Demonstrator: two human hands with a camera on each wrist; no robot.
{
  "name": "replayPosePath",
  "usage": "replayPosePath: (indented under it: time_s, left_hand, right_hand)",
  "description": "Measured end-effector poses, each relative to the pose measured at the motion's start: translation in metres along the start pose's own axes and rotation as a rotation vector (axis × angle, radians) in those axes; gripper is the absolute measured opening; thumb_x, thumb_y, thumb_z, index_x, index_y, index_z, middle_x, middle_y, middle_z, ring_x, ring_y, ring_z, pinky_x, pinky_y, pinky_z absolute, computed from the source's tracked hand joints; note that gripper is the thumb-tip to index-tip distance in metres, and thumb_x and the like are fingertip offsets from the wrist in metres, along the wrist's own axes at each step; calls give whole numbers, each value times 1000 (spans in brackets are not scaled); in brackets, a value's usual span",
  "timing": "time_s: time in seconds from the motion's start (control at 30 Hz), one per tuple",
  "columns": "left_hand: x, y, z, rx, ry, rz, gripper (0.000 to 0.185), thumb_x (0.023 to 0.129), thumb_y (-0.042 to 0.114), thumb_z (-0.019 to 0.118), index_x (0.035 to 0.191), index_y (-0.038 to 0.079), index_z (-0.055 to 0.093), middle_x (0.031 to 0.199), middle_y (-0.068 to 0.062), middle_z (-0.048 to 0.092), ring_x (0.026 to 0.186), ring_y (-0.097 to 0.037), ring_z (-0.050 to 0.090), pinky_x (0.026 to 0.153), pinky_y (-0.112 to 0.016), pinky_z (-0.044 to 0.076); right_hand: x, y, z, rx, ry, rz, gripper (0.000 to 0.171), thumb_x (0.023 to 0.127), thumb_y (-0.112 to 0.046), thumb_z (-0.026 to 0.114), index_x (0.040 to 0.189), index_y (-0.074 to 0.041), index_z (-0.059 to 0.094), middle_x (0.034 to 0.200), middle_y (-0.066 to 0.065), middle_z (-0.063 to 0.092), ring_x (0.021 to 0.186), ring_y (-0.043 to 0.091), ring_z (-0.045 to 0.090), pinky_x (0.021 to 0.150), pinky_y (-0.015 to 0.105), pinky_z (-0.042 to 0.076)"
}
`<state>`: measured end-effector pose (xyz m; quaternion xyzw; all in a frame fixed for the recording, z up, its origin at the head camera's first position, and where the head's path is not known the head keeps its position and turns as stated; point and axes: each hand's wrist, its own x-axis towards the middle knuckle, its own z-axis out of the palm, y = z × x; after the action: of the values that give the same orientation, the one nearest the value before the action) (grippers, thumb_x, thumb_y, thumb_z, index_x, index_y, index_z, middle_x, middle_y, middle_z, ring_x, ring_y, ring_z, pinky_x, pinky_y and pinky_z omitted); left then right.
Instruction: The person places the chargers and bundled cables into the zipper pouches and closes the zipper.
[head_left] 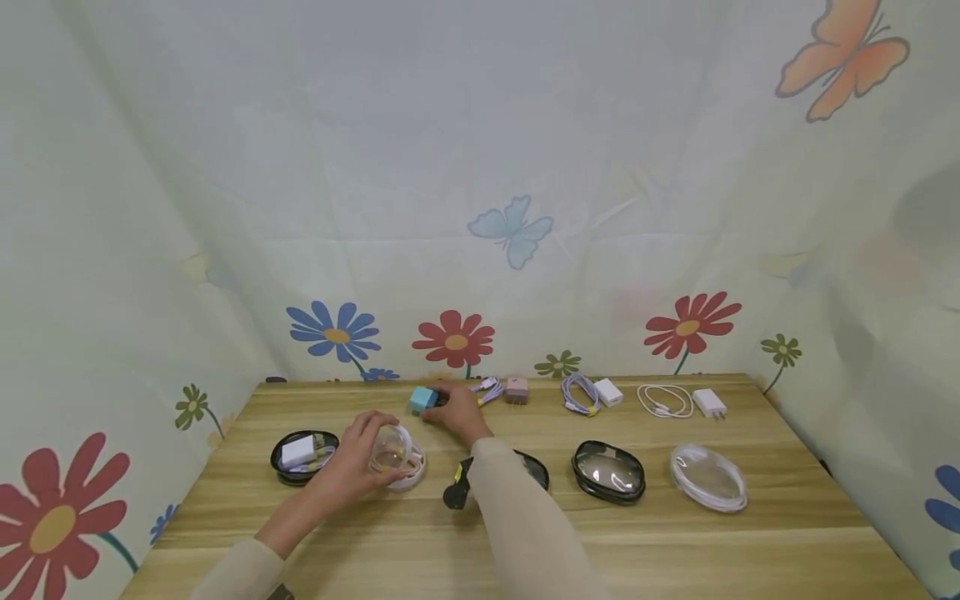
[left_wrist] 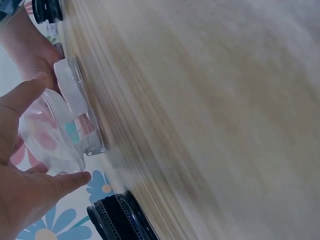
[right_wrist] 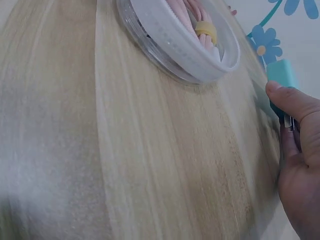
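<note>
My left hand (head_left: pixel 356 458) grips the raised clear lid (left_wrist: pixel 42 132) of a small oval case with a white rim. The case's lower half (right_wrist: pixel 187 60) sits on the wooden table, with a coiled pink cable (right_wrist: pixel 192 15) inside, bound by a yellow tie. Toward the back of the table, my right hand (head_left: pixel 459 414) pinches a teal charger plug (right_wrist: pixel 281 74) between thumb and fingers. Metal prongs show at the plug's lower end in the right wrist view.
Left of my hands stands an open black-rimmed case (head_left: pixel 300 477) holding a white charger and cable. Closed cases (head_left: pixel 609 472) line the right, one partly behind my right forearm. Coiled cables (head_left: pixel 580 394) and chargers (head_left: pixel 517 388) lie along the back near a flowered curtain.
</note>
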<state>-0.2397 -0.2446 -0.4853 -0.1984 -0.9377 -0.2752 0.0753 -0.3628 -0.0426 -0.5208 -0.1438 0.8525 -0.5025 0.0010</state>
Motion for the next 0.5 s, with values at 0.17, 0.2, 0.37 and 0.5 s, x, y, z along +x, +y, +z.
replayPosePath:
  time_s: [0.17, 0.2, 0.37, 0.5]
  left_hand:
    - [1, 0, 0, -5, 0, -2, 74, 79, 27, 90, 139, 15, 49, 143, -15, 43, 132, -42, 44, 101, -61, 45]
    - [1, 0, 0, -5, 4, 0, 74, 78, 27, 90, 139, 15, 49, 144, -16, 43, 132, -42, 44, 101, -61, 45]
    - [2, 0, 1, -4, 22, 4, 77, 78, 27, 90, 141, 12, 48, 144, -17, 43, 132, -43, 44, 101, -63, 45]
    - [2, -1, 1, -4, 33, -14, 80, 78, 26, 91, 142, 9, 48, 144, -18, 43, 132, -43, 44, 102, -62, 44]
  right_hand:
    - [0, -5, -3, 6, -29, 4, 47, 80, -15, 88, 125, -12, 73, 121, 6, 71, 106, 19, 66, 95, 36, 54]
    - [0, -7, -3, 9, -41, -4, 46, 81, -15, 88, 124, -12, 73, 119, 6, 72, 105, 18, 66, 94, 35, 54]
    - [-2, -18, -6, -3, -94, -37, 44, 81, -12, 87, 123, -10, 73, 117, 6, 72, 101, 16, 67, 91, 32, 55]
    - [-5, -27, -10, -74, -98, -50, 45, 80, -13, 88, 122, -10, 73, 116, 6, 73, 101, 16, 67, 91, 31, 55]
